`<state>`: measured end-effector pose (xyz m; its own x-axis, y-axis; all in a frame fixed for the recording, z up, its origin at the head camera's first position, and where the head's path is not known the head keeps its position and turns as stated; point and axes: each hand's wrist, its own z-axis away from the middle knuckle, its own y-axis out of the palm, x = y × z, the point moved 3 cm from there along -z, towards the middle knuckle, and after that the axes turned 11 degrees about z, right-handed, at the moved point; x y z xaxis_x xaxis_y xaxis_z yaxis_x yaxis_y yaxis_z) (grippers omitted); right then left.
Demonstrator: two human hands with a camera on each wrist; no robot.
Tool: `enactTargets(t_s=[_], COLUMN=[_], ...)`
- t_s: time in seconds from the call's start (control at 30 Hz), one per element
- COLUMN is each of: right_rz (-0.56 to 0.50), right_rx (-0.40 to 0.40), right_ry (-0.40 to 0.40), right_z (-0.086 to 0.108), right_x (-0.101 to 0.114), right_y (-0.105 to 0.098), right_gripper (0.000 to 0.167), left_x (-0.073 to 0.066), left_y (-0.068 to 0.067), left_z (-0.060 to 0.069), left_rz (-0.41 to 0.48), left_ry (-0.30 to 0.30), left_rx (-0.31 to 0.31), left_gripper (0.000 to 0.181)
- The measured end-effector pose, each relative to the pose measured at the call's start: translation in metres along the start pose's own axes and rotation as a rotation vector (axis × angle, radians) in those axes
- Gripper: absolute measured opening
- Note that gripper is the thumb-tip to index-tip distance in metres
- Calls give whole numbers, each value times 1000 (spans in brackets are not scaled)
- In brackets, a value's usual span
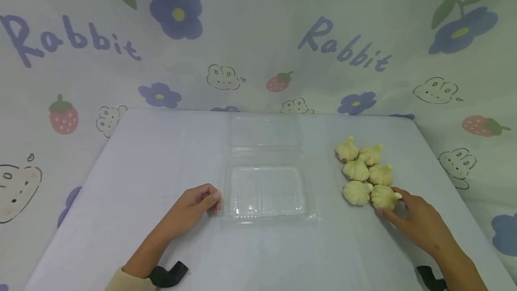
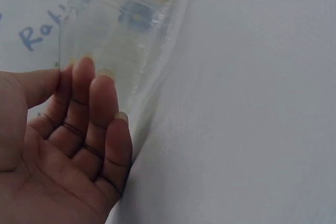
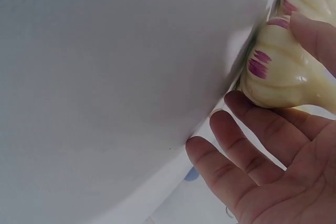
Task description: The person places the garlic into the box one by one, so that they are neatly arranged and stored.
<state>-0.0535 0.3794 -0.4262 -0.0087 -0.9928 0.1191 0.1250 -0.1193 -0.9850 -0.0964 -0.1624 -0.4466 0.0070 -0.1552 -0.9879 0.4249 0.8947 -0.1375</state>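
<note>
A clear plastic container [image 1: 266, 192] lies opened out on the white table, its lid [image 1: 264, 131] toward the back. My left hand [image 1: 191, 212] pinches the container's left edge between thumb and fingertips; in the left wrist view, that hand [image 2: 73, 145] is at the clear plastic rim [image 2: 60, 45]. My right hand [image 1: 424, 226] has thumb and index finger round the front right garlic bulb [image 1: 383, 197], which rests on the table. The right wrist view has this hand [image 3: 278, 156] against the purple-marked bulb [image 3: 278, 72], with the other fingers extended.
Several more garlic bulbs [image 1: 356, 170] sit close together behind and to the left of the held one. A patterned cloth [image 1: 250, 35] rises behind the white table [image 1: 141, 160]. Black objects [image 1: 169, 275] are at both wrists.
</note>
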Motion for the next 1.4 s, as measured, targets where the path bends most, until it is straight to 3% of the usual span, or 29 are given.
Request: enactTargets(t_s=[1.4], right_rz=[-29], right_rx=[27], right_ry=[54], right_z=[3], right_x=[1], right_y=[0], right_gripper=[82], left_x=[5], left_y=[-1], left_z=[2], left_rz=[43], left_ry=[-19], left_rx=[-7], left_gripper=[26])
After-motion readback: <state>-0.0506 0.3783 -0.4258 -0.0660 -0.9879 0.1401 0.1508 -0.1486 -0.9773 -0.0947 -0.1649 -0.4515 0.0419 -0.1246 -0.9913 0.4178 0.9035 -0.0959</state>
